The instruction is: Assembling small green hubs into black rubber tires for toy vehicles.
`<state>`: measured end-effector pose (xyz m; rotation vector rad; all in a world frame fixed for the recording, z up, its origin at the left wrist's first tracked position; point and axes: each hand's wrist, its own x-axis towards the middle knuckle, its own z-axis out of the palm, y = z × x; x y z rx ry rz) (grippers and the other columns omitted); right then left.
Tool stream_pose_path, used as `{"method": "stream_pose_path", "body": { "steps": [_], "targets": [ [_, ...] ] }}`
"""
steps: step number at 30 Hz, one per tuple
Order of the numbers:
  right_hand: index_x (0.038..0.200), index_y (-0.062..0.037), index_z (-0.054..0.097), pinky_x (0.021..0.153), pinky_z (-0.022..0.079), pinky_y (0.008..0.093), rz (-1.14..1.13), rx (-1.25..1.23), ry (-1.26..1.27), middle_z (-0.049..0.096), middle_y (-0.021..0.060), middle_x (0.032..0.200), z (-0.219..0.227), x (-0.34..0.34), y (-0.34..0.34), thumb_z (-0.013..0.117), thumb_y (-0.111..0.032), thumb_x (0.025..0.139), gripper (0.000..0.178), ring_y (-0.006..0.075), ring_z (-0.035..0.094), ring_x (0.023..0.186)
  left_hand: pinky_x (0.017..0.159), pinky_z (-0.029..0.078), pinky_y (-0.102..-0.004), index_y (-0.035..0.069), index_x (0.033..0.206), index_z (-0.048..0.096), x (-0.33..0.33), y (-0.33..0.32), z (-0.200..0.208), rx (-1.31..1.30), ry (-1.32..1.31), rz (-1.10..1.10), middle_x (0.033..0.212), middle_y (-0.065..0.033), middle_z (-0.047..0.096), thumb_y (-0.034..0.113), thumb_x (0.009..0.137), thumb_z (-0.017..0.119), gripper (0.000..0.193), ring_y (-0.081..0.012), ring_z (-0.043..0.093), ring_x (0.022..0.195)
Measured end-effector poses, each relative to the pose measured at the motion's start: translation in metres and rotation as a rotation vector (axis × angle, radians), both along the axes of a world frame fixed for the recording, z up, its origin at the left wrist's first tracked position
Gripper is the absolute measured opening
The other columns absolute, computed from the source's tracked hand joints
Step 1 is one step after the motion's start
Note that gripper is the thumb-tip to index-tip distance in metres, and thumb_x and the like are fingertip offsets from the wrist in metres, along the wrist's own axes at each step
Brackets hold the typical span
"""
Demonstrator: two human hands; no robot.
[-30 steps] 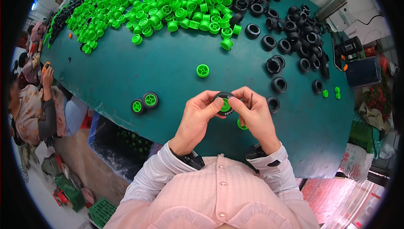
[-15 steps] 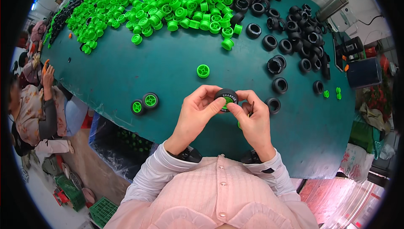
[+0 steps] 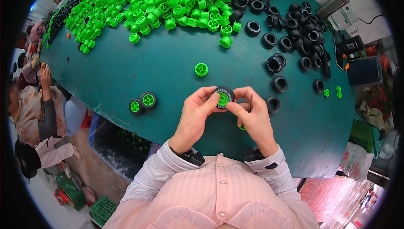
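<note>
Between my two hands is a toy wheel [image 3: 223, 97], a black rubber tyre with a bright green rim inside it. My left hand [image 3: 195, 109] pinches its left side, thumb on the front face. At its right edge, the thumb and fingers of my right hand [image 3: 253, 113] close on the tyre. Part of a green rim [image 3: 240, 125] shows beside my right palm, mostly hidden by the hand. A loose green rim [image 3: 201, 69] lies on the table beyond my hands. Two tyred wheels [image 3: 148, 99] lie together to the left.
A large heap of green rims [image 3: 168, 8] covers the far side of the green table [image 3: 168, 58]. Black tyres [image 3: 269, 40] are scattered at the right, near a metal flask [image 3: 332, 5]. A lined bin [image 3: 118, 144] stands below the table's near left edge. Another person [image 3: 31, 107] sits at the left.
The wheel has turned a little and shifted slightly left, and more of its green rim shows. My right thumb has drawn back from the rim's middle towards the tyre's edge.
</note>
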<state>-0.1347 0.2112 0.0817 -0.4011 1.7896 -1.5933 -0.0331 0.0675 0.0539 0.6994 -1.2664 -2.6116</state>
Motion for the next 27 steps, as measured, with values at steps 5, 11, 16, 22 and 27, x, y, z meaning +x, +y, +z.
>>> {"method": "stream_pose_path", "body": {
  "steps": [5,11,16,22,27],
  "targets": [
    [0.105,-0.0004,0.066,0.048,0.027,0.0223,0.006,0.046,0.182,0.064,-0.0019,0.089,-0.007,0.000,0.005,0.077,-0.009,0.086,0.023,0.0010,0.033,0.051,0.084,0.058,-0.0322,-0.001,0.125,0.061,0.000,-0.019,0.012,-0.431,-0.038,-0.211,0.112,-0.0069,0.070,0.019,0.103,0.062,0.029,-0.0145,0.066,0.103],
    [0.105,-0.0007,0.068,0.048,0.028,0.0236,-0.009,0.118,0.284,0.065,0.0001,0.089,0.004,0.008,0.005,0.076,-0.007,0.085,0.023,0.0026,0.034,0.052,0.078,0.058,-0.0284,-0.002,0.120,0.064,-0.001,-0.006,0.014,-0.160,0.010,-0.062,0.107,-0.0067,0.070,0.019,0.103,0.063,0.027,-0.0137,0.067,0.098],
    [0.107,0.0020,0.068,0.048,0.030,0.0242,0.010,-0.003,0.309,0.061,0.0002,0.087,-0.001,0.007,0.006,0.074,-0.005,0.087,0.022,0.0032,0.035,0.052,0.076,0.056,-0.0264,-0.003,0.118,0.065,0.005,-0.016,0.005,-0.278,0.038,-0.155,0.105,-0.0051,0.071,0.016,0.102,0.065,0.025,-0.0106,0.066,0.093],
    [0.109,0.0021,0.070,0.052,0.032,0.0227,0.056,0.023,0.034,0.057,0.0001,0.084,0.013,-0.003,0.007,0.073,-0.006,0.088,0.022,0.0035,0.040,0.056,0.078,0.055,-0.0281,-0.001,0.120,0.064,0.007,-0.013,0.004,0.001,0.035,-0.191,0.107,-0.0049,0.070,0.021,0.102,0.065,0.029,-0.0129,0.066,0.095],
    [0.109,0.0009,0.070,0.051,0.032,0.0242,0.076,0.039,0.343,0.056,0.0016,0.083,0.010,0.000,0.005,0.073,-0.006,0.087,0.023,0.0048,0.039,0.054,0.076,0.055,-0.0272,0.000,0.118,0.065,0.005,-0.021,0.015,-0.232,0.005,-0.253,0.106,-0.0049,0.070,0.021,0.103,0.063,0.026,-0.0111,0.065,0.092]
  ]
}}
